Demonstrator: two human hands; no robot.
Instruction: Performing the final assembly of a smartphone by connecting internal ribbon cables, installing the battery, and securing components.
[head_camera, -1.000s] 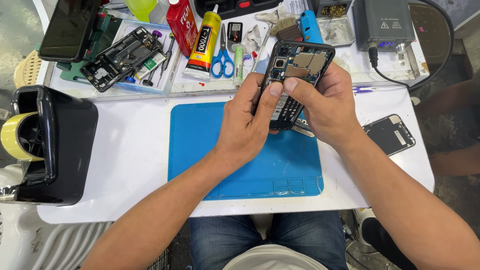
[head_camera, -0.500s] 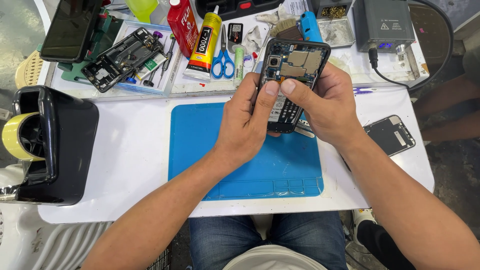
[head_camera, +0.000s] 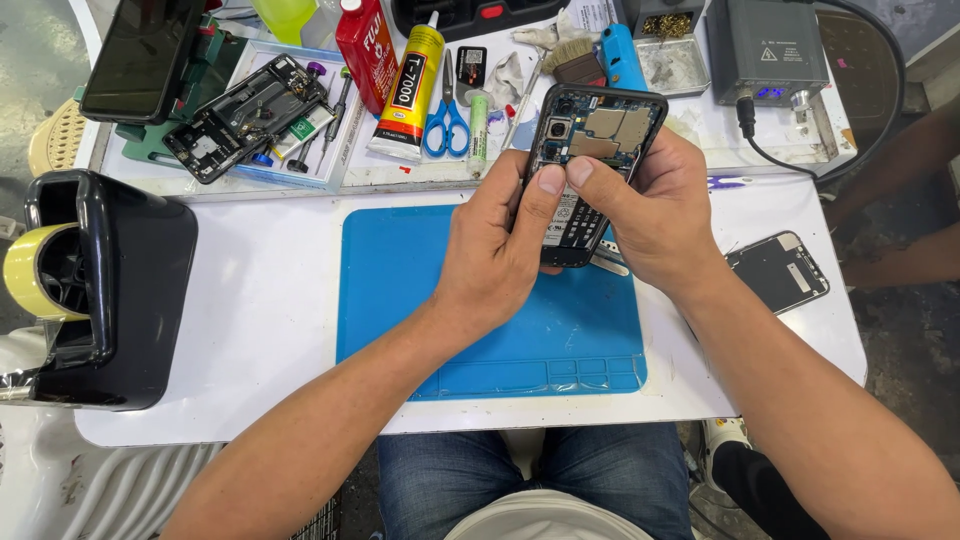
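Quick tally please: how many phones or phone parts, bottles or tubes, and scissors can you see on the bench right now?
Phones or phone parts: 4 (opened phone in both hands, dark phone, stripped frame, loose screen)
Bottles or tubes: 2 (red bottle, yellow glue tube)
Scissors: 1 (blue-handled scissors)
Total: 7

The opened phone (head_camera: 590, 160) shows matt metal shields and a glossy black plastic frame. The mat (head_camera: 400, 300) is matt blue, smooth, rubber-like. The bench (head_camera: 260, 300) is smooth white laminate. The scissors (head_camera: 447, 120) have blue plastic handles. The tape holder (head_camera: 110, 290) is glossy black plastic.
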